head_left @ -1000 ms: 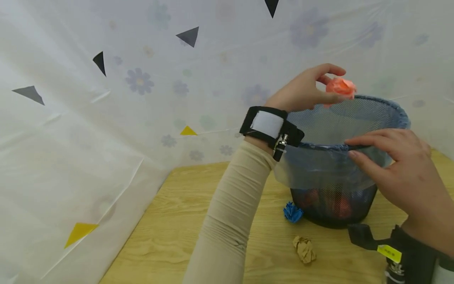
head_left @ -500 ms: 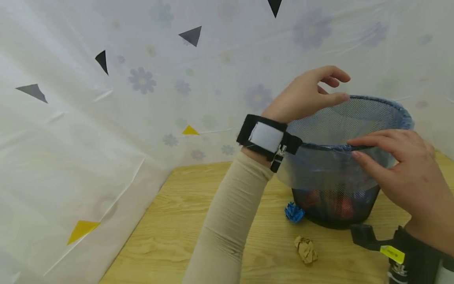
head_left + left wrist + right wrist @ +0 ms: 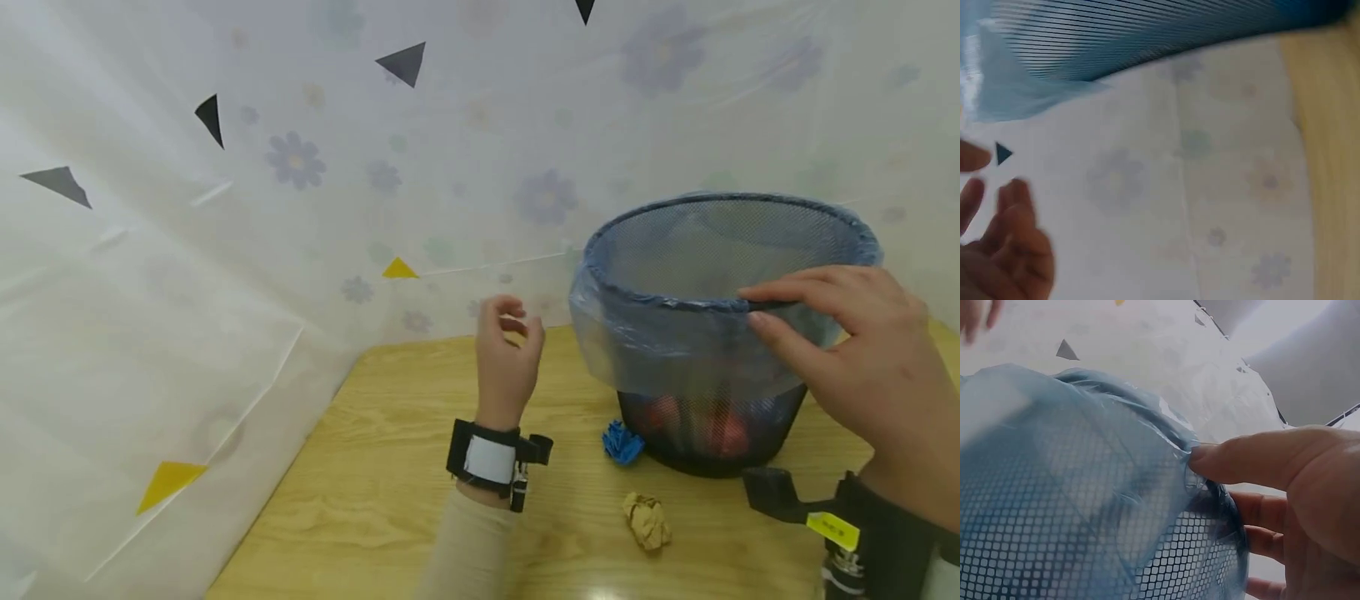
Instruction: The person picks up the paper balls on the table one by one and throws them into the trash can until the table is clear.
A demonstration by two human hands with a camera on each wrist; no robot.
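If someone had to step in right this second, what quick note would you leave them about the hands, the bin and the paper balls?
Left hand: holds nothing, fingers loosely curled, above the wooden table, left of the bin.
Right hand: grips the near rim of the black mesh wastebasket with its blue plastic liner, thumb on the outside.
Done: some crumpled balls, reddish among them, show through the mesh at the bottom.
Left: a crumpled blue paper ball against the bin's base and a crumpled brown paper ball nearer the person, both on the table.

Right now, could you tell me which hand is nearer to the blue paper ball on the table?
Left. The left hand hovers up-left of the blue paper ball; the right hand grips the mesh bin rim above it.
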